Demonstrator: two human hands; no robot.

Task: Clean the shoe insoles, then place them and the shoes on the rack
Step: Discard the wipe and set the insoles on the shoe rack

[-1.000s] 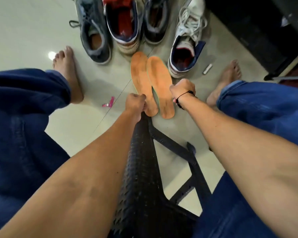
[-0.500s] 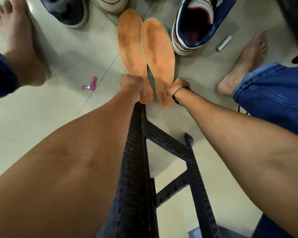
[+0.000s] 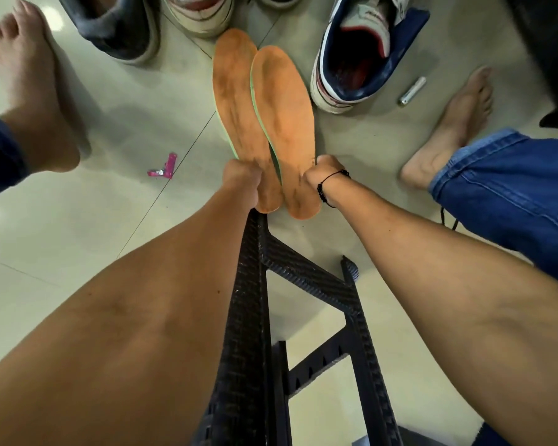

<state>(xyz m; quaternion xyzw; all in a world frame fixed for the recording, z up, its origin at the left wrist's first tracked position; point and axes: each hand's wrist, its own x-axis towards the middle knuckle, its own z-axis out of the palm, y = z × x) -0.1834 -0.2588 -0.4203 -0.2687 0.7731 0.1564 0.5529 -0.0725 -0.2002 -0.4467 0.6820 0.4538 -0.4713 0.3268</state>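
Note:
Two worn orange insoles with green edges are held side by side over the tiled floor. My left hand (image 3: 240, 178) is shut on the heel end of the left insole (image 3: 236, 91). My right hand (image 3: 322, 170), with a black cord at the wrist, is shut on the heel end of the right insole (image 3: 284, 101). The right insole overlaps the left one slightly. Beyond their toes stand shoes: a navy and white sneaker (image 3: 361, 56), a grey shoe (image 3: 116, 27) and a white and red shoe (image 3: 200, 14), all cut by the frame's top.
A black woven-pattern stool (image 3: 255, 317) stands between my forearms. My bare feet (image 3: 29, 91) (image 3: 448, 123) rest on the floor at both sides. A small pink object (image 3: 165, 167) and a silver cylinder (image 3: 411, 91) lie on the tiles. Dark furniture stands at top right.
The view has dropped closer to the floor and insoles, so the shoes slid to the top edge. Both hands keep hold of the insoles' heel ends.

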